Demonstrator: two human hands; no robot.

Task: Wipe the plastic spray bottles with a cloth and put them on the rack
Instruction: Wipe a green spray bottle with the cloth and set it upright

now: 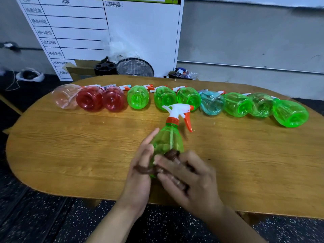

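Note:
A green spray bottle (166, 139) with a white and orange trigger head is held over the wooden table (70, 146), nozzle pointing away from me. My left hand (140, 169) lies along its left side with fingers stretched out. My right hand (185, 174) grips a brown cloth (172, 153) against the bottle's lower body. Several more bottles lie in a row along the far side of the table: a pale pink one (67, 96), two red ones (89, 99), several green ones (138, 97) and a blue one (211, 102).
Behind the table stand a white board with a printed table (84, 28), a cardboard box (82, 69), a black holder (105, 68) and a wire mesh basket (135, 67). A dark speckled floor surrounds the table. No rack is identifiable in view.

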